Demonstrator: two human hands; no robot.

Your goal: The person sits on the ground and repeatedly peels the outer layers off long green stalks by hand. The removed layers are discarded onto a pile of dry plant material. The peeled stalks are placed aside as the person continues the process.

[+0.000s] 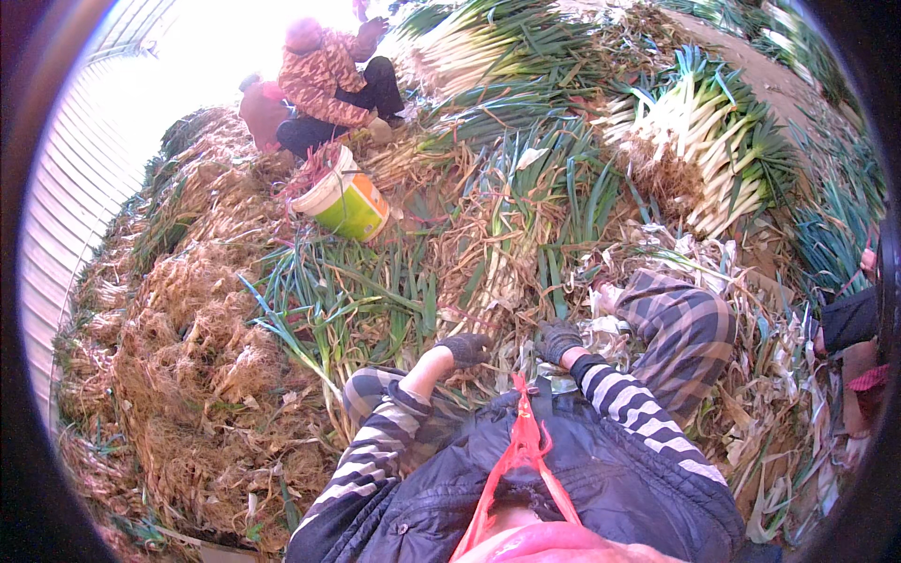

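My left hand, in a dark knit glove, is low in front of my body with its fingers curled inward. My right hand, gloved alike, is a short way to the right, over dry leaf scraps. Between and just beyond them lies a bunch of leeks or large green onions with pale stalks and withered outer leaves. Whether either hand grips a stalk is hard to tell. Green leaves spread left of the bunch, close to my left hand. A red plastic strip hangs from my neck over my dark vest.
A white, green and orange bucket leans ahead, with reddish strands inside. Root-covered onions are heaped left. Cleaned white-stalked onions lie stacked at right. Peeled leaves litter the ground. A person in patterned clothing sits beyond the bucket.
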